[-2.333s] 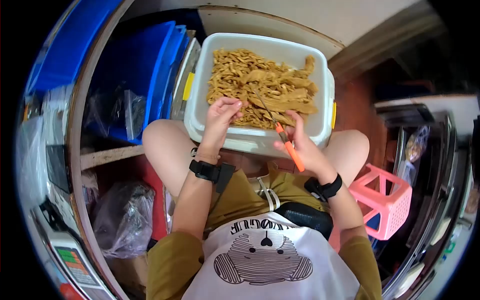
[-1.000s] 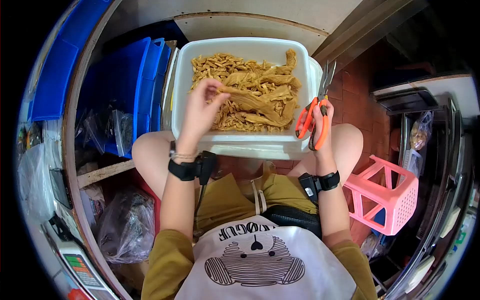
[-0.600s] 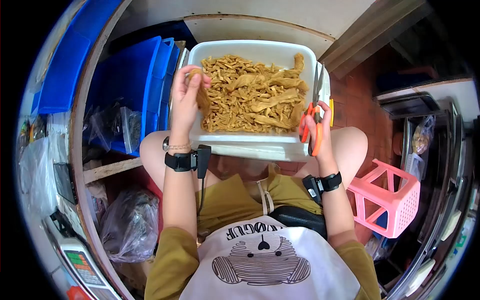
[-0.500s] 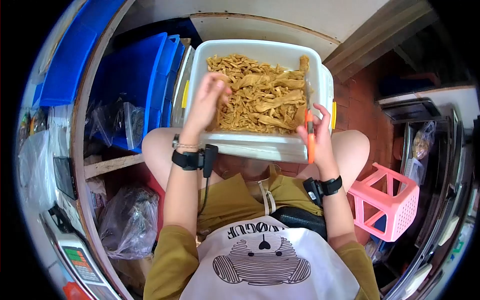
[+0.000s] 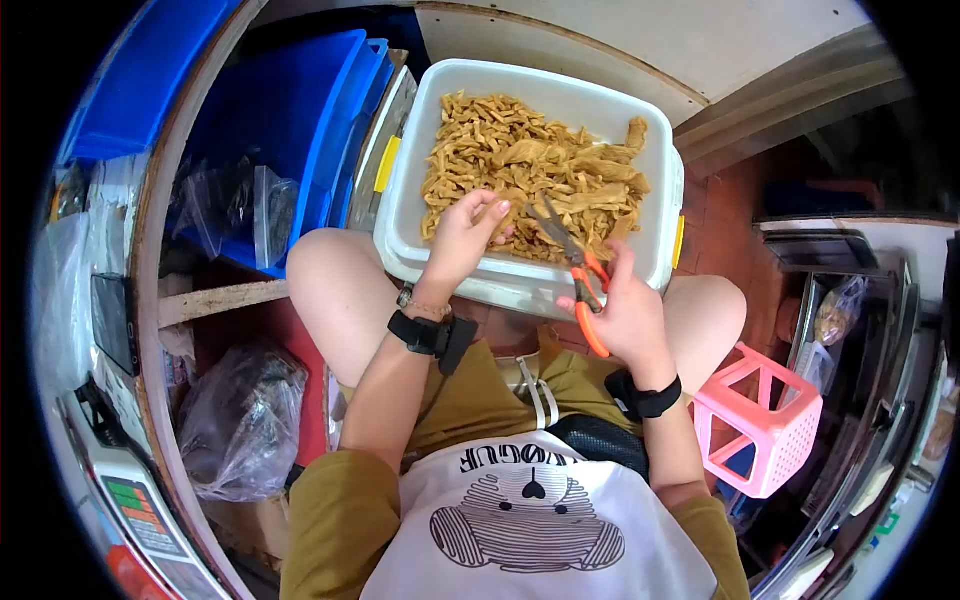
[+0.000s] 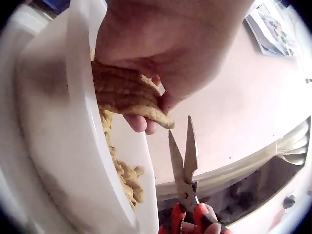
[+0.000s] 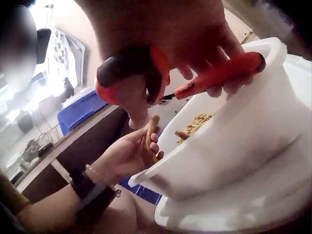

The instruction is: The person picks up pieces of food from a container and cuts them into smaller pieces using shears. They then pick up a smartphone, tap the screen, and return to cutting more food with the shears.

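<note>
A white tub (image 5: 655, 205) holds a heap of brown, wrinkled food pieces (image 5: 520, 150), some cut short and others long and broad. Over its near side, my left hand (image 5: 465, 240) pinches a flat ridged brown strip (image 6: 129, 90) between thumb and fingers. My right hand (image 5: 628, 318) grips scissors (image 6: 191, 151) by their orange handles. The blades are spread, and in the left wrist view their tips stand just off the strip's end. In the right wrist view the strip (image 7: 151, 131) juts up from the left hand, below the orange handles.
Blue bins (image 5: 290, 130) with plastic bags stand on a shelf at left, above a clear plastic sack (image 5: 245, 420). A pink stool (image 5: 765, 425) lies tipped by the right knee. The tub sits on another white container with yellow clips (image 5: 387, 165).
The left hand took a strip to the tub's left side, then came back toward the middle. The scissors, held upright at the right, have tilted left toward that hand with blades spread.
</note>
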The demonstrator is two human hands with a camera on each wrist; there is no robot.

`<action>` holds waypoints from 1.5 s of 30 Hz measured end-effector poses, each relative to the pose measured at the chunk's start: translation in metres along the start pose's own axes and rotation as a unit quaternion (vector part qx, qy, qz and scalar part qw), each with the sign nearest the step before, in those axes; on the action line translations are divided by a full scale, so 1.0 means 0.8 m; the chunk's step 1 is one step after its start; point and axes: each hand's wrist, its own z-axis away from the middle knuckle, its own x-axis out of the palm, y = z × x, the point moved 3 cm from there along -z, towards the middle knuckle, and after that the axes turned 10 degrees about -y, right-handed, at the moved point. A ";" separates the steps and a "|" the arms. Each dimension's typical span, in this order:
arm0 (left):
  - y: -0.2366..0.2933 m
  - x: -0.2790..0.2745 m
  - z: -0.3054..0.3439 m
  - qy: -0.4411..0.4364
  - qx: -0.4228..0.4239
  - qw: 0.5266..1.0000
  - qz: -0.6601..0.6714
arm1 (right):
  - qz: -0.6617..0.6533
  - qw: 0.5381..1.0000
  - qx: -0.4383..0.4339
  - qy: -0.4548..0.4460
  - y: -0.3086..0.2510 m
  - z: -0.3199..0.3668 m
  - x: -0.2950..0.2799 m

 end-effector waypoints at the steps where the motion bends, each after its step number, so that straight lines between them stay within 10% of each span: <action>1: -0.001 0.002 0.003 0.003 0.009 1.000 -0.013 | 0.003 1.000 0.000 -0.002 -0.007 0.001 -0.001; 29: 0.027 0.008 0.015 -0.168 -0.009 0.981 -0.095 | -0.150 0.980 0.013 -0.129 -0.028 0.007 0.026; 45: 0.019 -0.003 0.005 -0.095 -0.024 0.992 -0.076 | -0.231 0.969 -0.003 -0.086 -0.011 -0.002 0.047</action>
